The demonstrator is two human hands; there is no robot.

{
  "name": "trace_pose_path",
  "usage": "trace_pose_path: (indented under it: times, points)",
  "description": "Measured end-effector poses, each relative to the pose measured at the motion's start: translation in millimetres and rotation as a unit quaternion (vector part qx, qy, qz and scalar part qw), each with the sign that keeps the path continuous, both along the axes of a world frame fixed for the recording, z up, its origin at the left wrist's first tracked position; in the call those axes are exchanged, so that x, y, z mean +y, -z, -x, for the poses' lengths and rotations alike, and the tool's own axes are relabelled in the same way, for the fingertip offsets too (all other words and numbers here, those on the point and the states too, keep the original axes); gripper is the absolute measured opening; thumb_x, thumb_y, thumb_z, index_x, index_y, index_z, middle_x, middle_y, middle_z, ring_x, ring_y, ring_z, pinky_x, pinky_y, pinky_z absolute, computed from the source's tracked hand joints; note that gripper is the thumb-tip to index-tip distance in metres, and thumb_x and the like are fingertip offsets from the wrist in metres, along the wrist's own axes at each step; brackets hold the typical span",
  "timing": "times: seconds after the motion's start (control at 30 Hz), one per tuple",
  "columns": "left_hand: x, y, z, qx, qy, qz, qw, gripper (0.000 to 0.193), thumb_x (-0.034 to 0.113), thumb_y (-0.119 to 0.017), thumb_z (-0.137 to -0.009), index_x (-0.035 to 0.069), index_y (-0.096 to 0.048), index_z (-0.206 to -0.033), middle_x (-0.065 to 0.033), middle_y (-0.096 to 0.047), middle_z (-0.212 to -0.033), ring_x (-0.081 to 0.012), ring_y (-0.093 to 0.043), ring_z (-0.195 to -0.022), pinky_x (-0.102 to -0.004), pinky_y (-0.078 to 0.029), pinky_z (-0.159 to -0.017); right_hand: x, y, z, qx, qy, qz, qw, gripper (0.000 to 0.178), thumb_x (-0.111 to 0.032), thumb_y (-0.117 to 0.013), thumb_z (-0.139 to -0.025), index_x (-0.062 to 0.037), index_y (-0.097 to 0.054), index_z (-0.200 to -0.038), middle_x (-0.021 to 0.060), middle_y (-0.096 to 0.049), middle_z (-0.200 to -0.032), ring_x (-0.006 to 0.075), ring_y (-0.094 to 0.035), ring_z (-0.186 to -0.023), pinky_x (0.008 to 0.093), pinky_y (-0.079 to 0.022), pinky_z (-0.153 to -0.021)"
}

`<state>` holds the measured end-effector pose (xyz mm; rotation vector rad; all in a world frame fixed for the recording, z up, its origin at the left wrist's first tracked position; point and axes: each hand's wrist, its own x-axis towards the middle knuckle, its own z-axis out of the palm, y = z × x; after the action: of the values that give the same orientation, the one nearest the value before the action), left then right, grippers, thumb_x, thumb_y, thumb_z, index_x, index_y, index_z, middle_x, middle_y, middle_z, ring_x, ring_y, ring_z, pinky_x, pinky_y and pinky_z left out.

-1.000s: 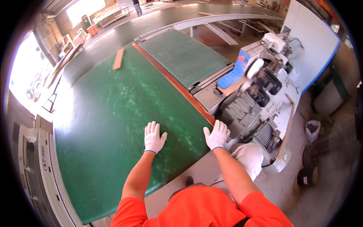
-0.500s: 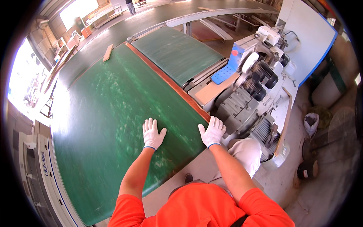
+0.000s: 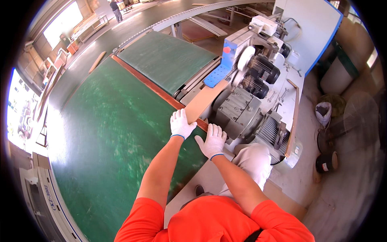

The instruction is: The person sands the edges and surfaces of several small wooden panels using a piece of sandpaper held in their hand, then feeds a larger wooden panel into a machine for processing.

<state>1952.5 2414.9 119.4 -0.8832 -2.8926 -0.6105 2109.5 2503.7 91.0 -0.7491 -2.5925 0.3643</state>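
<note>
A flat, light-brown wooden board [image 3: 205, 99] reaches from beneath the blue perforated guard [image 3: 219, 74] of the machine to the red-brown strip along the green belt. At its near end is my left hand [image 3: 182, 125], in a white knit glove, with fingers and thumb closed about the board's end. My right hand [image 3: 213, 141], gloved alike, rests by the near end of the strip, close to the grey motor housing [image 3: 238, 107]. Its fingers are stretched and its thumb stands apart, with nothing in it.
A wide green belt [image 3: 117, 141] spreads to my left, edged by a red-brown strip [image 3: 149, 85]. Another board [image 3: 97, 62] lies far along it. Motors [image 3: 264, 66] and wrenches [image 3: 284, 93] sit on the machine to my right. Far off stands a person [image 3: 116, 11].
My left hand has moved from the belt rightward and forward onto the board's end. The board now sticks out nearer to me, over the strip. The view has shifted slightly.
</note>
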Motion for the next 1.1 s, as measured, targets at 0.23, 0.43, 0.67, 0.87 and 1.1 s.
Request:
trace_pose_path:
  times: [0.23,0.43,0.67,0.87,1.1]
  points:
    - [-72.2,9.7,-43.2,0.04,0.009,-0.064,0.997,0.081,0.037,-0.086,-0.07,0.008,-0.055,-0.139,-0.0184,-0.063,-0.132,-0.0404,-0.054,-0.13,-0.0526,-0.041,-0.112,-6.4,-65.1,1.6,-0.029,-0.221,0.132,0.966,0.078,-0.051,-0.068,-0.093,0.0034,-0.05,-0.146,0.0251,-0.05,-0.152,0.0437,-0.046,-0.142,0.0531,-0.033,-0.119]
    - [-191.7,-2.0,-134.9,0.007,0.01,-0.04,0.999,0.089,0.034,-0.088,-0.067,0.002,-0.052,-0.142,-0.0191,-0.059,-0.135,-0.0418,-0.051,-0.131,-0.0536,-0.038,-0.114,-53.0,-16.3,-10.1,0.06,-0.451,-0.001,0.89,0.082,-0.053,-0.071,-0.088,0.0055,-0.054,-0.142,0.027,-0.052,-0.149,0.0421,-0.044,-0.145,0.0502,-0.03,-0.124]
    - [-249.6,-12.2,-186.8,-0.008,-0.016,-0.03,0.999,0.093,0.027,-0.091,-0.06,0.003,-0.052,-0.141,-0.0188,-0.059,-0.133,-0.0415,-0.051,-0.13,-0.0536,-0.041,-0.112,70.8,4.0,27.2,-0.076,-0.055,0.055,0.994,0.048,-0.047,-0.049,-0.101,-0.0025,-0.064,-0.113,0.0174,-0.066,-0.119,0.0378,-0.059,-0.117,0.0509,-0.047,-0.1]
    - [-280.4,3.3,-196.7,0.032,-0.063,-0.067,0.995,0.096,0.023,-0.091,-0.059,-0.001,-0.051,-0.143,-0.0207,-0.058,-0.136,-0.0435,-0.051,-0.13,-0.0537,-0.041,-0.112,54.2,23.6,9.3,0.03,0.051,0.201,0.978,0.048,-0.04,-0.047,-0.106,-0.003,-0.07,-0.126,0.0218,-0.072,-0.126,0.0389,-0.068,-0.117,0.0487,-0.051,-0.105]
    - [-279.2,3.1,-193.9,0.023,-0.112,-0.075,0.991,0.094,0.023,-0.091,-0.059,0.001,-0.052,-0.142,-0.0196,-0.058,-0.135,-0.0426,-0.052,-0.128,-0.0537,-0.041,-0.112,33.9,20.6,4.5,0.117,-0.102,0.046,0.987,0.037,-0.029,-0.069,-0.096,-0.0028,-0.071,-0.122,0.0198,-0.071,-0.126,0.0385,-0.065,-0.121,0.0498,-0.048,-0.107]
